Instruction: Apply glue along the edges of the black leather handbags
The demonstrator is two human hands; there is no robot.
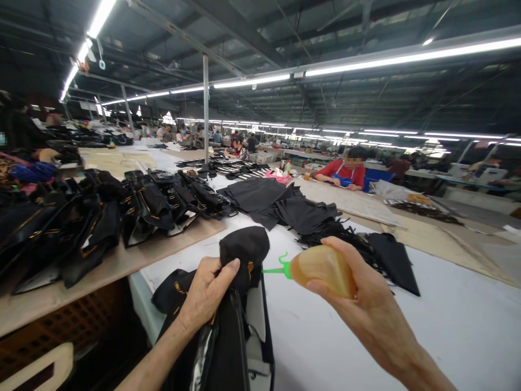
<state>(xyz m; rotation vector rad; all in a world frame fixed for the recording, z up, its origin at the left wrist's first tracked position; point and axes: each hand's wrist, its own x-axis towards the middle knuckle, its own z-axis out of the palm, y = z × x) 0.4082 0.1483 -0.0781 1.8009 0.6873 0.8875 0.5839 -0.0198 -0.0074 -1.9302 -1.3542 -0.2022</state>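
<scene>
My left hand (pixel 209 290) pinches the upper part of a black fabric bag piece (pixel 244 244), thumb on top, near a small gold-coloured fitting. The rest of the black piece, with a zipper and a pale lining, hangs down toward me over the table edge. In my right hand (pixel 362 293) is a squeeze bottle (pixel 321 269) of amber liquid with a green nozzle and cap, lying sideways in my grip. Its thin tip points left and reaches the right edge of the black piece by the gold fitting; whether it touches cannot be made out.
Rows of black bag pieces (pixel 150 201) lie on the left table. Dark flat fabric sheets (pixel 260 195) and black strips are piled on the white tabletop (pixel 366 336). An orange crate (pixel 77 320) sits below left. A person in red (pixel 354 171) works across the table.
</scene>
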